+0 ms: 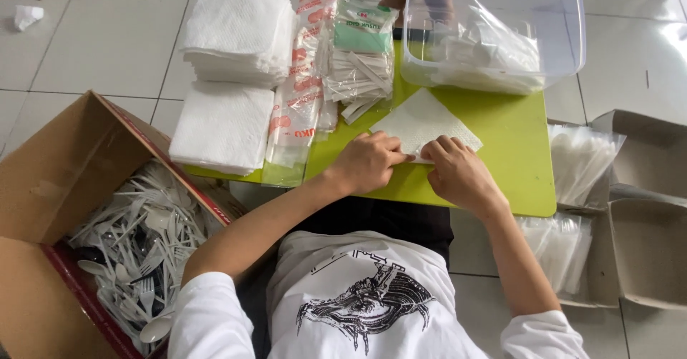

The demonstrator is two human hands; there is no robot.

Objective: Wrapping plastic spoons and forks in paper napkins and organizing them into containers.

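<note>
Both hands, left hand (pixel 368 162) and right hand (pixel 458 173), pinched the near edge of the napkin (pixel 422 121) lying mid-table (pixel 515 180) (cutlery box (pixel 50 187) at nine o'clock), seemingly mid-fold; pressing the crease flat looked next.

The person is wearing a white short-sleeved T-shirt (pixel 372 302) bearing a black graphic print (pixel 368 305) and dark trousers (pixel 379 219).
</note>
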